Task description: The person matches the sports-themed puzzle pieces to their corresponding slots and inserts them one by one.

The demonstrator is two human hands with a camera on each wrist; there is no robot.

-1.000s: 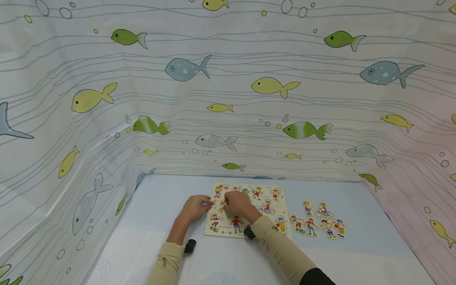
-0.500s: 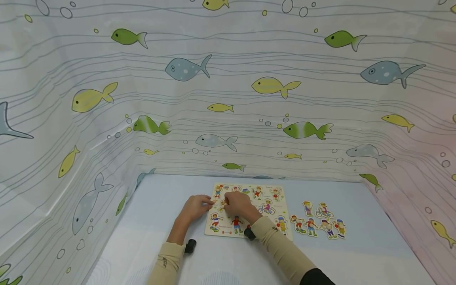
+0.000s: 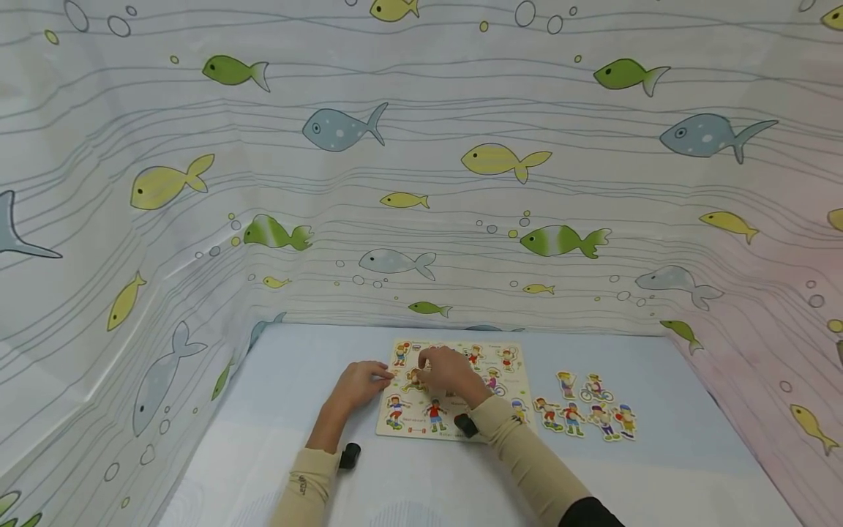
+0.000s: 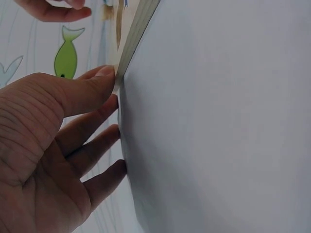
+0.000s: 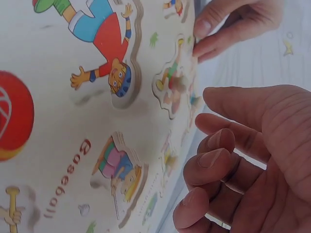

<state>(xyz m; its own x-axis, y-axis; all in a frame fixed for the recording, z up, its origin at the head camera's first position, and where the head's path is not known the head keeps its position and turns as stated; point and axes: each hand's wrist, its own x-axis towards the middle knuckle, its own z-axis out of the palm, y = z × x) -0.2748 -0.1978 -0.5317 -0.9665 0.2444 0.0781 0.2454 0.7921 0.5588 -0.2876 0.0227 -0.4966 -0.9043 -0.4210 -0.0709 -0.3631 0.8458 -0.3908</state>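
Observation:
A cream wooden puzzle board (image 3: 421,430) with printed sports figures and cut-out recesses lies on the table. Near its left side, a small figure (image 3: 413,380) shows beside my right hand (image 3: 451,373). That hand hovers over the board, thumb apart from its loosely bent fingers, nothing between them. The right wrist view has the same hand (image 5: 243,150) off the board surface, near a figure with a light outline (image 5: 170,80). My left hand (image 3: 361,384) touches the board's left edge; in the left wrist view its thumb (image 4: 92,92) meets the edge while the other fingertips rest on the table.
Several loose figure pieces lie right of the board, among them a cyclist piece (image 3: 597,389) and a piece in purple trousers (image 3: 604,422). A fish-patterned curtain (image 3: 448,241) surrounds the pale table (image 3: 316,351) at the back and sides.
My right hand has shifted slightly right and its thumb and fingers have parted, uncovering the figure on the board's left side. The left hand stays at the edge.

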